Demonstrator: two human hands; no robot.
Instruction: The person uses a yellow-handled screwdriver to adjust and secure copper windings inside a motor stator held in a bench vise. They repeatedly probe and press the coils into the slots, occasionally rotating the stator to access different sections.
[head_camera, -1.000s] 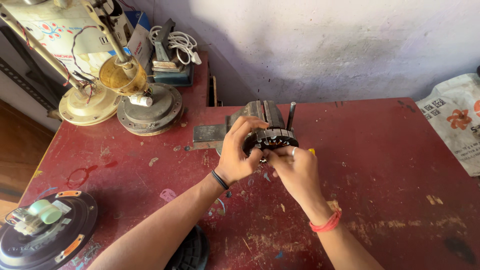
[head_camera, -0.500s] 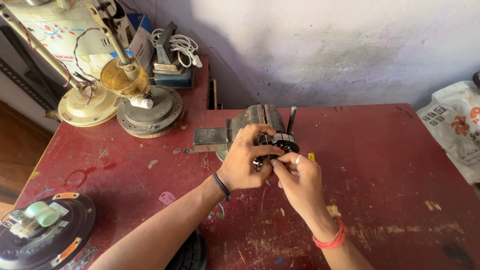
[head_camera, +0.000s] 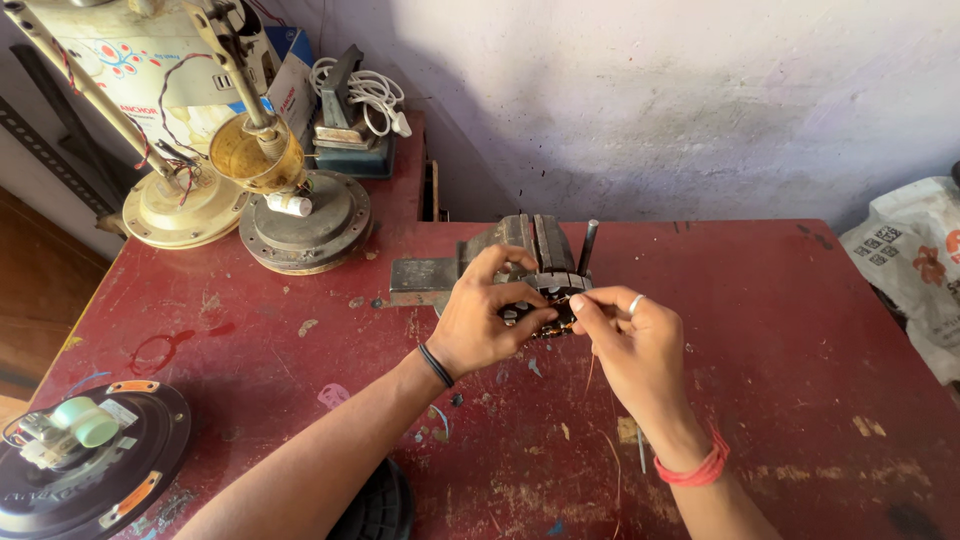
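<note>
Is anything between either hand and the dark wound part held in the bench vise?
Nothing visible: left hand and right hand both already touch the wound part at the vise, fingertips on it.

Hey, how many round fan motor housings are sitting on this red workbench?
3: a cream round fan motor housing at the far left, a grey round metal one beside it, and a black one at the near left edge. Others may lie outside the view.
</note>
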